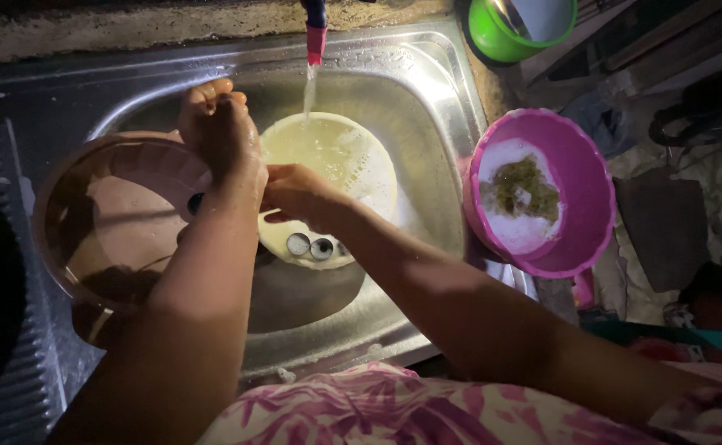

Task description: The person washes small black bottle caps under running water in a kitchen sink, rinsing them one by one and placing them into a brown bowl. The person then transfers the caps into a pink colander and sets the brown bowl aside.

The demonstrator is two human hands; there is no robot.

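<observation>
My left hand (217,132) is raised over the steel sink (427,107), wet, with its fingers curled into a fist and nothing visible in it. My right hand (299,196) reaches across from the right and presses against my left wrist; its fingers are hidden. Under both hands a cream round dish (344,156) lies in the basin, filled with cloudy water. Water streams onto it from the tap with a red and blue nozzle (315,29). A brown plastic basin (105,222) sits tilted at the sink's left, behind my left forearm.
A pink bowl (579,177) with white foam and a green scrubber (525,185) stands on the sink's right rim. A green container (501,37) is at the top right. A ribbed draining board (7,330) lies left. Dark clutter fills the far right.
</observation>
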